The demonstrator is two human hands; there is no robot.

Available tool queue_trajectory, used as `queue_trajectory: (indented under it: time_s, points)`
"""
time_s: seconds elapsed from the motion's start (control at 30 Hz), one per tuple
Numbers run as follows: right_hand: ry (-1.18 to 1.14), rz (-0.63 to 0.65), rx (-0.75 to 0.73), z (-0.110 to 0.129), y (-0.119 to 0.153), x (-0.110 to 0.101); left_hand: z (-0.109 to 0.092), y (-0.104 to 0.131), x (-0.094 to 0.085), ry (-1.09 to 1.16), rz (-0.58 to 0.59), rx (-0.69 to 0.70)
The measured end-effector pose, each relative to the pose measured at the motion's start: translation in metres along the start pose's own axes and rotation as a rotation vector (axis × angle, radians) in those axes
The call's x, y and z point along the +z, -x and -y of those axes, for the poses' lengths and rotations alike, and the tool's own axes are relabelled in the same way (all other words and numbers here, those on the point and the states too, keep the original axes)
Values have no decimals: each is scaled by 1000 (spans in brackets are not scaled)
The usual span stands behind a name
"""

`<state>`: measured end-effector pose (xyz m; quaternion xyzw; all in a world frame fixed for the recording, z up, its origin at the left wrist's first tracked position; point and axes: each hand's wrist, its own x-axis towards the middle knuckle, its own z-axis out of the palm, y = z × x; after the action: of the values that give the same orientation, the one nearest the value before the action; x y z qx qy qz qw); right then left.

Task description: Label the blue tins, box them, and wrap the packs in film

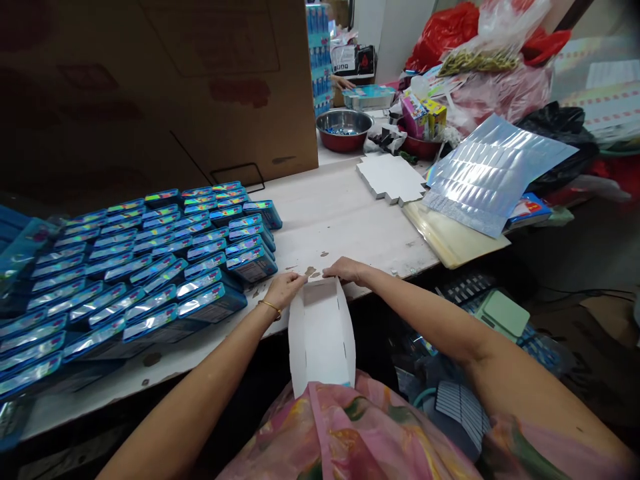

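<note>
A white cardboard box (323,333), partly folded with its side walls raised, rests between my body and the table edge. Its near end meets my patterned clothing. At the far left corner, my left hand (286,289) pinches the cardboard edge, a gold bangle on its wrist. Opposite it, the fingers of my right hand (346,271) close on the far right corner. To the left stand many small blue boxes (200,250) with shiny tops, packed in rows. Farther back on the table lies a stack of flat white box blanks (391,177).
A large brown carton (160,87) blocks the back left. Behind the table's middle stands a metal bowl (345,130). Shiny silver sheets (493,173) and plastic bags (490,60) crowd the right. A person's hand (342,83) shows at the back.
</note>
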<state>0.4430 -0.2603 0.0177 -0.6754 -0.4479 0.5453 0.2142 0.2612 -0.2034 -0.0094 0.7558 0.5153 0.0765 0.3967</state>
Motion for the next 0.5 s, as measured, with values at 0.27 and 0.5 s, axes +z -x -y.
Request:
queue_trajectory:
  time_s: [0.27, 0.5]
  points:
    - [1110, 75, -247, 38, -26, 34, -24, -13, -7, -449, 231, 69]
    - [1156, -47, -288, 29, -30, 34, -23, 26, -12, -457, -2, 133]
